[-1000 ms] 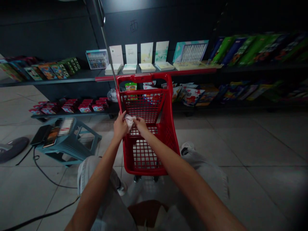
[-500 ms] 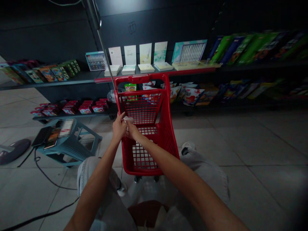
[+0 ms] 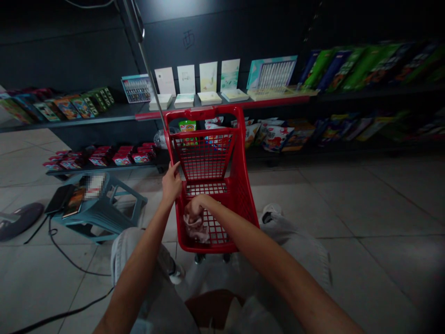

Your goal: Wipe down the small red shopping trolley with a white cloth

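Cloth [image 3: 197, 230], pale and crumpled, sits at about 7 o'clock inside the red cart [image 3: 245, 185], bunched in the right hand [image 3: 194, 207], whose grip is closed on it, fingertips partly hidden among the folds. At 9 o'clock the left hand [image 3: 172, 183] lies over the cart's rim, one finger reaching inward; I cannot tell how tight that grip is. Farther out at 9 o'clock stands a blue-grey stool [image 3: 111, 219]; upright booklets [image 3: 208, 76] line a shelf [image 3: 278, 102] at 12 o'clock.
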Available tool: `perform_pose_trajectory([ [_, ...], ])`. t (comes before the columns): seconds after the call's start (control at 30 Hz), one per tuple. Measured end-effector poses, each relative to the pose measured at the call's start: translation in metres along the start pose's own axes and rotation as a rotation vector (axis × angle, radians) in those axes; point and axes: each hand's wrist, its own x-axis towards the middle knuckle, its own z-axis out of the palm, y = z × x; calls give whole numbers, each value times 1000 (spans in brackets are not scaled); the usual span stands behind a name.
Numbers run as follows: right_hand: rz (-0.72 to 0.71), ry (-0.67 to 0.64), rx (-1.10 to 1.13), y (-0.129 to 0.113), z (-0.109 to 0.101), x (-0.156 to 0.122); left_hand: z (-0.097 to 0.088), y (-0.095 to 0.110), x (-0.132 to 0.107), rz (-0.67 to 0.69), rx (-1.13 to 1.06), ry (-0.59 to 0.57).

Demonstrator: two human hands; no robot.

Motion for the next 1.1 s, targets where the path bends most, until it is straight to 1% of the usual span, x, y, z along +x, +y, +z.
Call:
perform_pose_trajectory([
  [0.1, -9, -229, -57, -2, -4, -9, 1, 1, 0, -19, 21, -8],
  [0.13, -31, -271, -67, -2, -7, -13, 1, 2, 0, -27, 28, -13],
  [0.17, -58, -275, -68, -2, -10, -17, 1, 2, 1, -34, 33, -16],
  [0.2, -84, -242, -59, -1, -14, -21, 1, 2, 1, -36, 35, -18],
  [0.3, -159, -76, 18, 5, -28, -38, 0, 2, 1, -24, 32, -19],
  [0.4, -258, 126, 230, 15, -40, -53, -1, 2, 1, -13, 23, -25],
  [0.47, -303, 313, 368, 18, -44, -56, -1, 1, 2, -12, 23, -29],
  [0.53, -304, 528, 437, 17, -45, -51, 0, 0, 1, -17, 23, -27],
  [0.63, -254, 780, 419, 7, -42, -39, 0, -1, 1, -17, 18, -13],
  [0.67, -227, 837, 386, 2, -40, -36, 0, -1, 1, -14, 16, -9],
  [0.73, -169, 894, 272, -8, -37, -35, 0, -1, 1, -9, 13, -1],
  [0.8, -128, 865, 111, -16, -33, -42, -1, -1, 1, -6, 14, 1],
  [0.87, -89, 786, -60, -22, -26, -55, -2, -1, 3, -3, 16, -3],
  [0.93, -65, 674, -204, -27, -13, -70, -2, -2, 5, -5, 15, -12],
  [0.97, -82, 581, -259, -29, -4, -77, -2, -2, 6, -7, 12, -15],
  [1.0, -124, 461, -302, -31, 6, -84, -2, -3, 8, -9, 7, -19],
  [1.07, -261, 225, -358, -35, 28, -97, -2, -4, 11, -7, 0, -24],
  [1.1, -317, 169, -373, -37, 38, -103, -1, -4, 12, -3, -1, -26],
])
